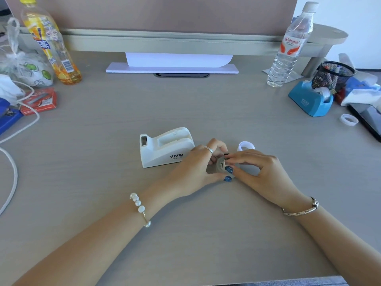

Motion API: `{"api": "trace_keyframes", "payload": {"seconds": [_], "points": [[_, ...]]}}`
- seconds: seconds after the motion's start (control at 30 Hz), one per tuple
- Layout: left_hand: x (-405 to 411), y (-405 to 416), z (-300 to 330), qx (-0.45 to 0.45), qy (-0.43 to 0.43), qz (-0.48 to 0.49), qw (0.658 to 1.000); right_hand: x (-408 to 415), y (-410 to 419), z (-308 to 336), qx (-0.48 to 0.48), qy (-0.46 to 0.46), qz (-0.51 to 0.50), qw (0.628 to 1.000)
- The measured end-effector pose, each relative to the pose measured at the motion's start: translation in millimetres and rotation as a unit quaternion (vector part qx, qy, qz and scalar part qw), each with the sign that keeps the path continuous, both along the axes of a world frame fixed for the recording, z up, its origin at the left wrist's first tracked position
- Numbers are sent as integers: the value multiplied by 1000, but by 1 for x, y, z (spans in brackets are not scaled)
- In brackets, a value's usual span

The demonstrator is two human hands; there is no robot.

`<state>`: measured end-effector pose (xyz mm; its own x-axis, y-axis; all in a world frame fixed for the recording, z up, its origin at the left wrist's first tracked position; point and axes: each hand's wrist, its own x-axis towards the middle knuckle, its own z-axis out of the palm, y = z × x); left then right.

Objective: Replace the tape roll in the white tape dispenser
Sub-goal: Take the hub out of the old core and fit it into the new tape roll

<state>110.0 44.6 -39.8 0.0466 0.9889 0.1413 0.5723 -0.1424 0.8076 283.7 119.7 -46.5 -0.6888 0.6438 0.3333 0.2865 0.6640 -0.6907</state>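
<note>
The white tape dispenser (165,148) stands mid-desk with its roll cradle empty. Just right of it, my left hand (198,170) and my right hand (257,172) meet around a small grey tape roll (219,166) with a dark spindle part in its centre. Both hands grip it, thumbs in front and fingers over the top, a little above the desk. Most of the roll is hidden by my fingers. A white empty tape core (246,145) lies on the desk just behind my right hand.
A blue tape dispenser (309,101) and a black mesh pen cup (334,76) sit at the right, with a white ring (348,119) near them. A water bottle (288,48) stands at back right, an orange drink bottle (53,44) at back left. A white cable (12,162) and red boxes (39,101) lie at the left.
</note>
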Motion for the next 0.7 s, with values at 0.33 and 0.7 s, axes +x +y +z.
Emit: {"api": "trace_keyframes", "payload": {"seconds": [0.33, 0.7], "points": [[-15, -18, 40, -2, -63, 92, 994, -17, 2, 46, -22, 22, 87, 996], [-103, -34, 67, 3, -105, 129, 986, -114, 10, 67, -173, 89, 148, 970]]}}
